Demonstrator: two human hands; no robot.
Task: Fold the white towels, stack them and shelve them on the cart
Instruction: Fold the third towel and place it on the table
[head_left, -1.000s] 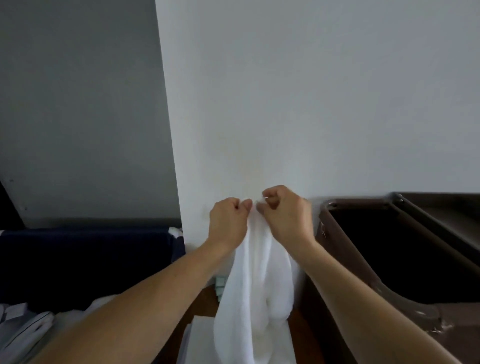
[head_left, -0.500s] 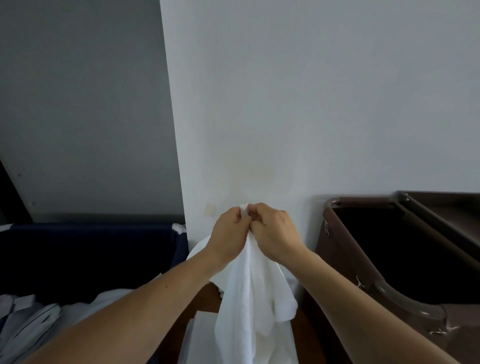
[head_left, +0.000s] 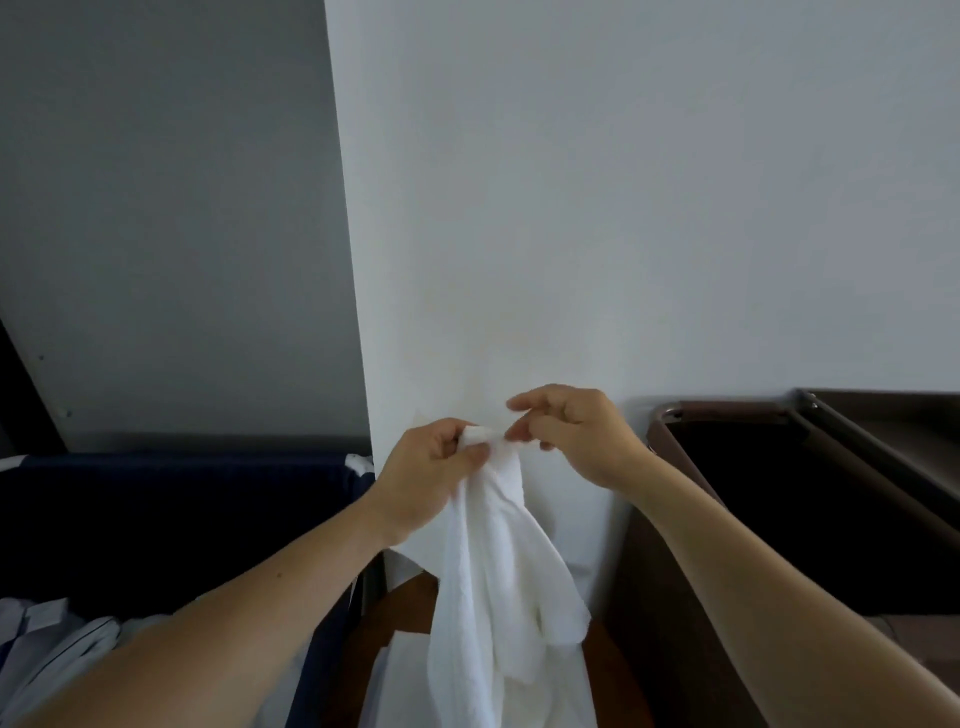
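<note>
I see towel (head_left: 493, 571) hanging bunched just right of wall corner (head_left: 358, 364). Left hand (head_left: 431, 478) fisted round its top; right hand (head_left: 582, 436) pinching an edge. Risk: weak pinch slips while spreading, towel drops.

White wall (head_left: 623, 208) straight ahead in soft even light, its corner edge running down the middle, grey shaded wall (head_left: 156, 208) set back on the left, dark navy bin (head_left: 182, 509) below it, brown cart (head_left: 737, 410) at right, reddish wooden floor (head_left: 400, 603) between them
</note>
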